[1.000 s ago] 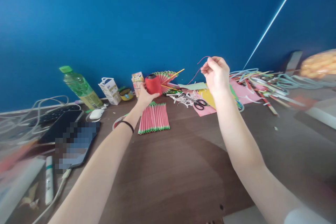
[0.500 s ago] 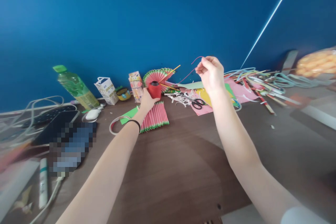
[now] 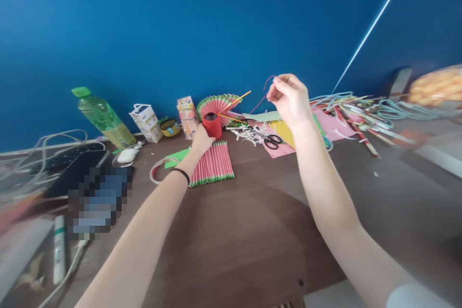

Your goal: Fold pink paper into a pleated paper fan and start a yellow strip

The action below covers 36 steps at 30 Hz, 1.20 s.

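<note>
My left hand (image 3: 202, 139) is closed round a red spool of thread (image 3: 212, 126), with the dark end of its core facing up. Raised to the right, my right hand (image 3: 288, 94) pinches a thin red thread (image 3: 258, 104), whose loose end curls out beside the fingertips. Below the spool lies a pleated pink paper with green edges (image 3: 212, 166). A round fan of the same pleated paper (image 3: 212, 104), with yellow sticks, leans by the wall behind the spool. Black-handled scissors (image 3: 271, 141) rest among white paper scraps (image 3: 249, 134) between my hands.
A roll of tape (image 3: 154, 173), a patterned box (image 3: 186, 118), a small carton (image 3: 147, 122) and a green bottle (image 3: 104, 118) stand or lie to the left. Coloured papers (image 3: 332, 122) and a heap of strips (image 3: 364, 115) spread to the right. A blue wall (image 3: 231, 24) closes off the back.
Both hands keep their grips. My right hand has shifted very slightly up and left with the thread; the spool has dropped a touch lower.
</note>
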### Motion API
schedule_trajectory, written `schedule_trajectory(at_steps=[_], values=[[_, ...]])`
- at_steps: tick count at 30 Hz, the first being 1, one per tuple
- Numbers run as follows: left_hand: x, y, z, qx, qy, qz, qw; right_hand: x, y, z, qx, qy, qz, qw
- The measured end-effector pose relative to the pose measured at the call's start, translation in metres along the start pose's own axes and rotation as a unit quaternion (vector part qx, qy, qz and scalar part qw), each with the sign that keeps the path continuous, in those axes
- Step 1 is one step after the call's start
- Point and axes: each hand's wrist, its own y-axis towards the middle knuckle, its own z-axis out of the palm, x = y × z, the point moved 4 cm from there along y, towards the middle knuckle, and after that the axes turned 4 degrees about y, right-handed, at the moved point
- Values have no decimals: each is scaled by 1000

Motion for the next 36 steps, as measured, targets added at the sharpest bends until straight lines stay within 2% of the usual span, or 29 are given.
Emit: schedule_trajectory(at_steps=[2, 4, 5, 6, 7, 8, 10, 11, 13, 15, 17, 20, 22, 25, 28, 29, 31, 33, 36], values=[[-3, -7, -11, -42, -8, -14, 999, 6, -7, 10, 59, -6, 15, 998], [-10, -20, -24, -121, -34, -3, 992, 13, -16, 23, 133, -4, 39, 990], [-14, -27, -28, -132, -71, 1, 989, 16, -21, 30, 171, 0, 51, 984], [-17, -35, -27, -109, -131, -14, 985, 18, -26, 38, 217, 1, 70, 974], [-20, -42, -22, -40, -208, -45, 976, 19, -32, 45, 262, 1, 88, 961], [-23, -51, -13, 64, -290, -92, 950, 20, -38, 52, 311, -3, 105, 945], [-35, -71, 4, 279, -400, -165, 857, 18, -50, 66, 406, -28, 146, 902], [-40, -79, 8, 332, -436, -184, 816, 16, -56, 72, 452, -46, 170, 874], [-46, -87, 7, 343, -514, -189, 764, 9, -67, 81, 532, -85, 222, 813], [-47, -89, 4, 317, -559, -196, 740, 3, -72, 84, 572, -118, 257, 770], [-44, -90, 0, 295, -578, -224, 727, -1, -71, 82, 563, -139, 269, 769], [-36, -91, -6, 262, -587, -255, 723, -5, -59, 69, 478, -167, 275, 818], [-30, -90, -7, 250, -580, -258, 731, -11, -50, 55, 421, -198, 281, 839], [-22, -89, -6, 246, -557, -250, 753, -30, -41, 30, 388, -261, 316, 826], [-18, -88, -6, 252, -540, -219, 773, -55, -30, -6, 292, -423, 346, 785], [-18, -88, -6, 253, -537, -211, 776, -62, -27, -17, 268, -477, 348, 761], [-17, -88, -6, 255, -533, -202, 781, -73, -26, -34, 275, -580, 365, 674], [-17, -89, -7, 253, -535, -197, 782, -76, -26, -44, 261, -614, 367, 648], [-19, -89, -10, 247, -546, -186, 778, -78, -29, -47, 245, -634, 365, 637]])
